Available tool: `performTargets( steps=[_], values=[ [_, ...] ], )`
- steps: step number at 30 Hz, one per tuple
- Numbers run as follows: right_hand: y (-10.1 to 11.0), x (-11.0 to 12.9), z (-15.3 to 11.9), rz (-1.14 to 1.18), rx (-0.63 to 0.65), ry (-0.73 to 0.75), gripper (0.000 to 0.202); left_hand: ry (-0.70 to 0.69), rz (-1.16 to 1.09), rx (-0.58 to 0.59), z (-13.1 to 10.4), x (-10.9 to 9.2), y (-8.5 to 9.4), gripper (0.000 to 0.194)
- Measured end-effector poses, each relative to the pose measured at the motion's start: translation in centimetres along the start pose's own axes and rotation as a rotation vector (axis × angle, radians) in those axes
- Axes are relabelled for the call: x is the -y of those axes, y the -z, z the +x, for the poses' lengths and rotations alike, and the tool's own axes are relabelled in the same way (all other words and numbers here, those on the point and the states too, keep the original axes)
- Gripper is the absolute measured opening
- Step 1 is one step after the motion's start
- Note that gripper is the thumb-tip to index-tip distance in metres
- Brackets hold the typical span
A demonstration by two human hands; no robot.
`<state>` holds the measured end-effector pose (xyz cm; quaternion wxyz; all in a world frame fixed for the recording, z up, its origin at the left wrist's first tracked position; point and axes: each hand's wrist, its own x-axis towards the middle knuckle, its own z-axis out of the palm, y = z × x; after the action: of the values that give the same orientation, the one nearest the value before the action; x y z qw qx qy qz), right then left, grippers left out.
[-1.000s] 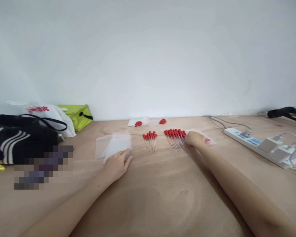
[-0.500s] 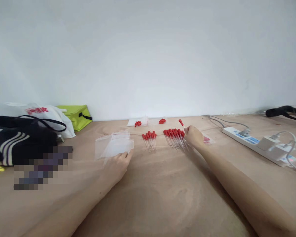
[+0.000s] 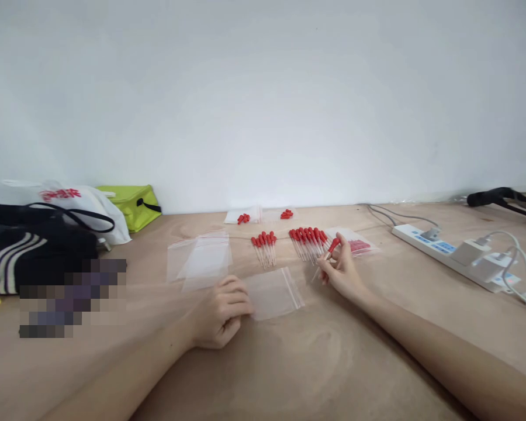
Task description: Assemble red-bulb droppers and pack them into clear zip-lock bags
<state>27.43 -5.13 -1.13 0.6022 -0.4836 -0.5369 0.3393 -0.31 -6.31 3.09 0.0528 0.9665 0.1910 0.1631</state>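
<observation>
My left hand (image 3: 224,313) is closed on the left end of a clear zip-lock bag (image 3: 274,294), which lies sideways with its seal toward the right. Between the thumb and fingers of my right hand (image 3: 342,272) is a glass dropper pipette (image 3: 334,246), tilted, red rubber bulb up. Just left of that hand lies a larger row of red-bulbed droppers (image 3: 307,238). A smaller group of droppers (image 3: 264,244) rests further left. Several flat zip-lock bags (image 3: 204,260) overlap beyond my left hand. Behind my right hand sits a bag with red bulbs (image 3: 358,245).
Two small heaps of red bulbs, a left heap (image 3: 244,218) and a right heap (image 3: 286,214), lie on bags near the wall. A power strip (image 3: 447,257) with plugs and cables stands right. At left are a black striped bag (image 3: 35,251) and a lime-green box bag (image 3: 134,207).
My left hand has drawn one zip-lock bag from the others toward the middle. My right hand has brought the dropper nearer me, turning it so its bulb leans right.
</observation>
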Motion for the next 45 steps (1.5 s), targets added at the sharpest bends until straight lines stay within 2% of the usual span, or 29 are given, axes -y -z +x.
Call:
performTargets(
  steps=[4, 7, 10, 14, 17, 24, 29, 33, 36, 40, 45],
  values=[
    [-0.3, -0.4, 0.2, 0.084, -0.062, -0.066, 0.061, 0.249, 0.048, -0.115, -0.3, 0.3, -0.4, 0.026],
    [-0.9, -0.4, -0.1, 0.104, -0.081, -0.088, 0.054, 0.372, 0.054, -0.046, -0.2, 0.0, -1.2, 0.032],
    [-1.4, -0.3, -0.5, 0.119, -0.061, -0.098, 0.055, 0.42, 0.029, 0.027, -0.1, -0.1, -1.9, 0.042],
    [-1.7, -0.1, -0.8, 0.151, -0.059, -0.109, 0.054, 0.406, 0.027, -0.011, 0.1, 0.3, -2.4, 0.038],
    [-2.0, 0.0, -0.9, 0.192, -0.063, -0.127, 0.051, 0.382, 0.041, 0.01, 0.1, 0.5, -2.4, 0.038],
    [-2.6, 0.9, -1.5, 0.322, 0.011, -0.317, 0.043, 0.434, -0.02, 0.058, 0.3, 0.6, -1.8, 0.038],
    [-2.0, 1.1, -1.5, 0.315, 0.183, -0.387, 0.035, 0.524, -0.109, 0.057, 0.0, 1.2, -1.7, 0.048],
    [-1.5, 0.9, -1.3, 0.168, 0.394, -0.288, 0.027, 0.54, -0.09, 0.037, -0.1, 1.3, -2.0, 0.055],
    [-1.7, 0.7, -1.2, 0.158, 0.485, -0.233, 0.025, 0.522, -0.093, 0.048, 0.0, 1.3, -2.3, 0.056],
    [-2.2, 0.6, -1.0, 0.239, 0.477, -0.309, 0.027, 0.506, -0.111, 0.026, 0.0, 1.3, -2.3, 0.057],
    [-1.9, 0.7, -0.7, 0.378, 0.353, -0.395, 0.034, 0.51, -0.234, -0.083, -0.3, 1.7, -2.0, 0.059]
  ],
)
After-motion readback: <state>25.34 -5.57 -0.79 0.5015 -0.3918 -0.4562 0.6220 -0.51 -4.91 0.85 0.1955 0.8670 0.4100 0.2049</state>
